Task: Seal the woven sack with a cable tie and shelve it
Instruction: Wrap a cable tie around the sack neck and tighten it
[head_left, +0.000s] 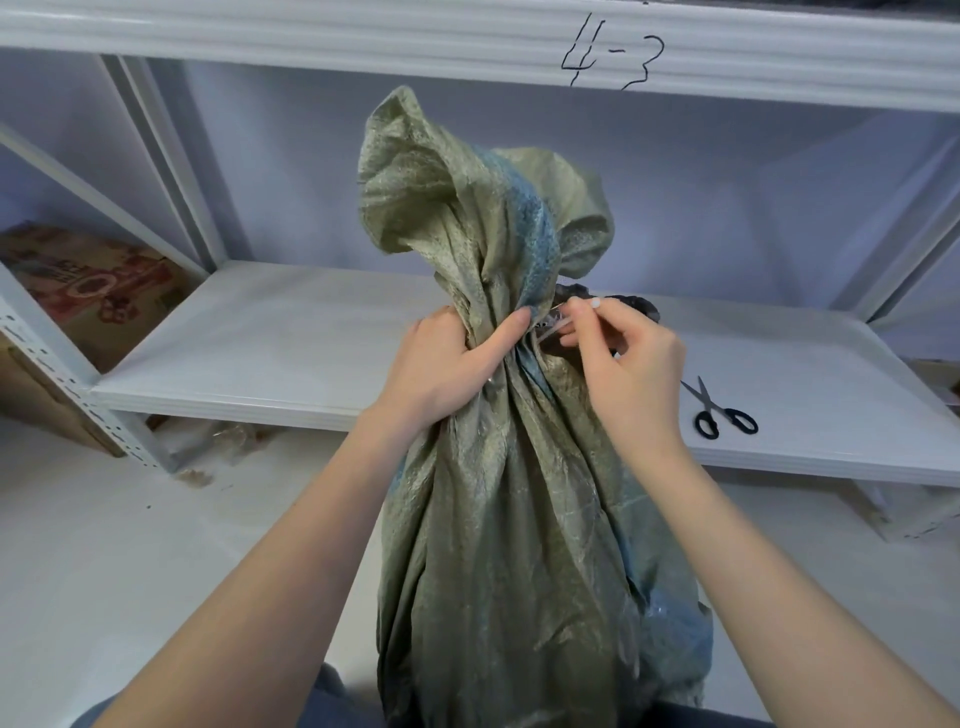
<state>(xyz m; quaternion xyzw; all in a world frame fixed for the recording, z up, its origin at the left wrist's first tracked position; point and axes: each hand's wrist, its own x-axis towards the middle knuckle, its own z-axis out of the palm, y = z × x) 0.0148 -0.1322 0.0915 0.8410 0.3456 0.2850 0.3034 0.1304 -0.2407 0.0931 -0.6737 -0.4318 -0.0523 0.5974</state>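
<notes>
a white shelf (291, 343) stands behind a grey-green sack (519, 519) that rises upright from the floor in front of it. the left hand (447, 364) clamps its grip around the gathered neck. the right hand (623, 358) pinches a thin pale cable tie (551, 330) at the neck. scissors (719, 410) lie on the shelf to the right.

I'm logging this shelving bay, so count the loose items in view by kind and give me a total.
Green woven plastic sack: 1
Translucent plastic cable tie: 1
Black-handled steel scissors: 1
Printed brown cardboard box: 1
Total: 4
</notes>
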